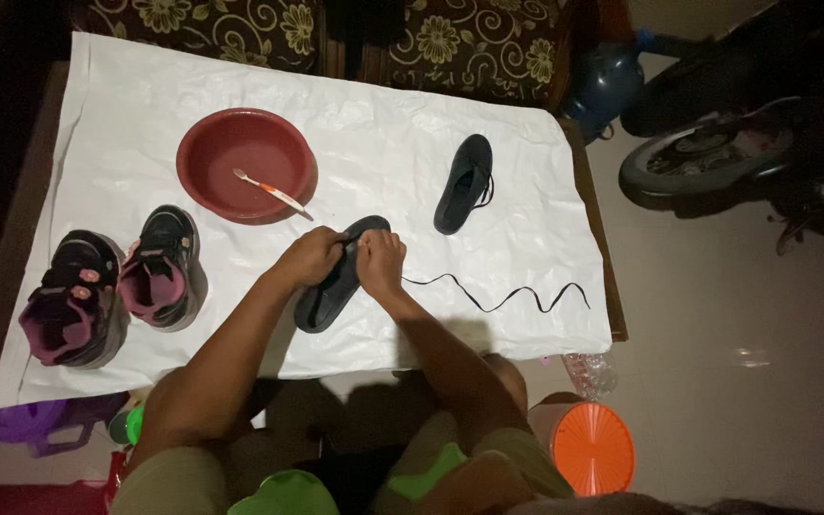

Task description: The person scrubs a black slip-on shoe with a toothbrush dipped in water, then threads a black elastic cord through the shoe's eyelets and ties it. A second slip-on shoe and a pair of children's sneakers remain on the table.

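Broadly, the desk (603, 248) is covered by a white sheet (383, 143), on which everything is laid out. A round dark red basin (240, 162) is set toward the far left, with a toothbrush (272, 191) with a white and orange handle resting across its near rim. Two black and pink children's shoes (112, 286) are stood side by side at the left edge. A black shoe (463, 183) is lying alone toward the far right, and a loose black lace (507, 296) is stretched in waves along the near right part of the sheet. On the floor, an orange round lid (591, 446) is seen just beside the right knee.

Both forearms are reached forward from below. A second black shoe (326, 291), lying slantwise near the middle of the sheet, is gripped by the left hand (312, 256) at its upper part, while the right hand (381, 262) is closed with fingers pinched at the shoe's opening, where one end of the lace seems to be held.
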